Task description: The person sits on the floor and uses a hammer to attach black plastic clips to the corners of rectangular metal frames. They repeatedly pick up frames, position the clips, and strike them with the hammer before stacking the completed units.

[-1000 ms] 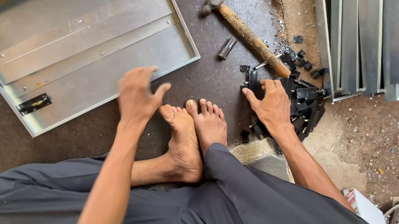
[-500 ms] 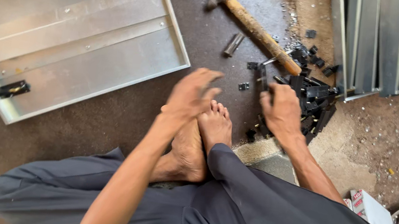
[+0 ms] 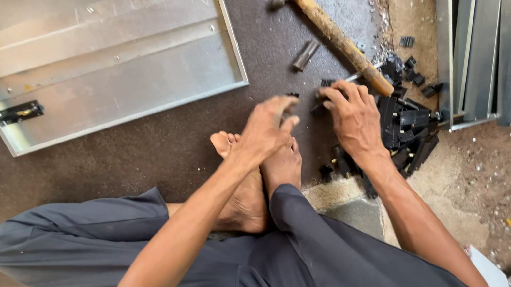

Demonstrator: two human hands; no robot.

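Your view is evenly lit by soft daylight, shadows faint. The metal panel (image 3: pixel 104 44) shows mild glare. Your left hand (image 3: pixel 267 128) is slightly motion-blurred; the frame edges are mildly stretched.

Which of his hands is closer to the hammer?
The right hand, just below the hammer handle's end. The left hand hovers farther off, over the feet.

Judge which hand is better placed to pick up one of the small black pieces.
Right, probably. The right hand already lies on the pile of black pieces, fingers spread among them. The left hand hovers above the bare feet, short of the pile.
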